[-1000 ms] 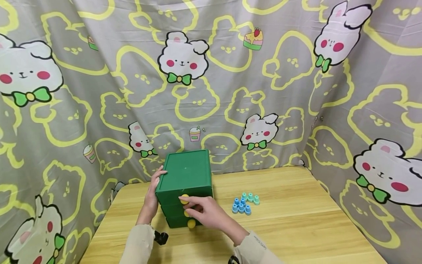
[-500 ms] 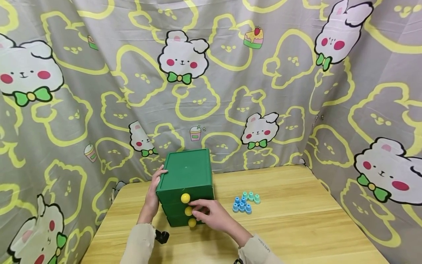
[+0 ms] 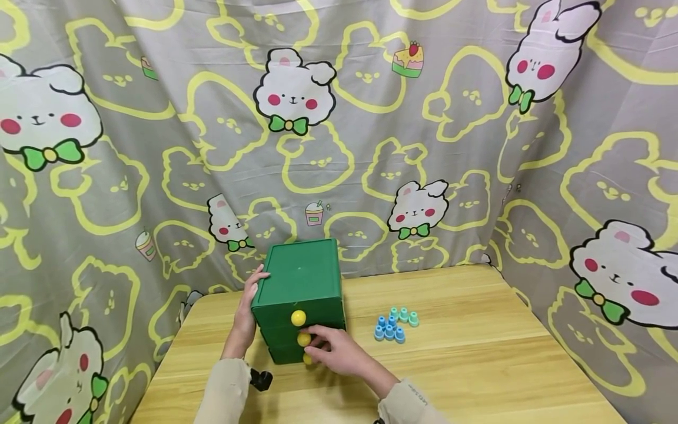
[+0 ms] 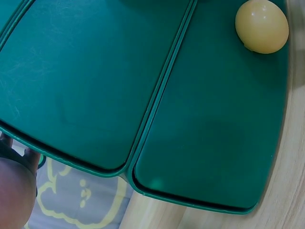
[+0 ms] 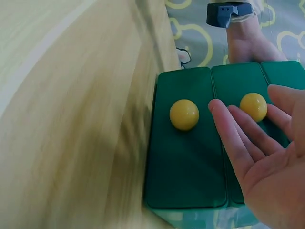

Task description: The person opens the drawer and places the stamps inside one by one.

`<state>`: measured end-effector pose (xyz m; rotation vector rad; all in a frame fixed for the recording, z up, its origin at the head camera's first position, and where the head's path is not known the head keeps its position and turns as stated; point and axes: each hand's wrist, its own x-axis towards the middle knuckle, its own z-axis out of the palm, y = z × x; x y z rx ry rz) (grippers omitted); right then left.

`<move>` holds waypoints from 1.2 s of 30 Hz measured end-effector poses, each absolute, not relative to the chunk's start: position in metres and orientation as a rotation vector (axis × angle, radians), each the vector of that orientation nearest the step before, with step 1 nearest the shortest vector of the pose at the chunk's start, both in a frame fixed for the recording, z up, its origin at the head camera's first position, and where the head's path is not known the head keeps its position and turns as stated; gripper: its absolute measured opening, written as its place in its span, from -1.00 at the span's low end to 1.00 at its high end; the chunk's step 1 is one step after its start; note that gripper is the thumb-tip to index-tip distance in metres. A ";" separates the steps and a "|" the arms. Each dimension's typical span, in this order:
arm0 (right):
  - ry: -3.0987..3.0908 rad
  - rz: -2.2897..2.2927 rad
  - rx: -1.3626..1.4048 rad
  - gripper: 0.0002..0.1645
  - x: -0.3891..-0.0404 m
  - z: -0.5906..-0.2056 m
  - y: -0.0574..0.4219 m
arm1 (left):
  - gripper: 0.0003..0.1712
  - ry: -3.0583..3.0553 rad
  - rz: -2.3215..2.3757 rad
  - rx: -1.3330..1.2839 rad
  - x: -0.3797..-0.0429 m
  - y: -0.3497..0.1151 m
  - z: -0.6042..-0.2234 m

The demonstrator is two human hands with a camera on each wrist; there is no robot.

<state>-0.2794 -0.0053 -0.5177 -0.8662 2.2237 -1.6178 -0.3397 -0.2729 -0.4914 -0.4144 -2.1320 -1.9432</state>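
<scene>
A small green drawer cabinet (image 3: pixel 302 274) stands on the table, with three drawer fronts stacked one above another. Each has a round yellow knob: the top knob (image 3: pixel 299 318), the middle knob (image 5: pixel 253 107) and the bottom knob (image 5: pixel 184 115). My left hand (image 3: pixel 245 315) lies along the cabinet's left side, its fingertips at the upper edge. In the left wrist view only part of that hand (image 4: pixel 16 191) shows. Beside the middle knob is my right hand (image 3: pixel 339 350), fingers extended and nearly touching it; whether they make contact I cannot tell. The drawer fronts look flush.
On the wooden table (image 3: pixel 450 365), right of the cabinet, several small blue cone-shaped pieces (image 3: pixel 389 331) stand in front of several mint-green ones (image 3: pixel 404 315). A patterned curtain (image 3: pixel 360 147) hangs behind and around the table.
My right hand has moved down from the top knob to beside the middle knob. My left hand has stayed at the cabinet's side.
</scene>
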 end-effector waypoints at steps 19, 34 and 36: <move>2.297 -1.947 -0.682 -0.77 -0.271 -0.525 -0.033 | -0.39 -2.110 -1.963 -0.425 -0.339 -0.272 -0.493; 2.304 -1.928 -0.712 -0.79 -0.272 -0.526 -0.030 | -0.40 -2.109 -1.956 -0.437 -0.340 -0.273 -0.493; 2.313 -1.920 -0.716 -0.79 -0.272 -0.526 -0.030 | -0.40 -2.113 -1.953 -0.435 -0.341 -0.274 -0.493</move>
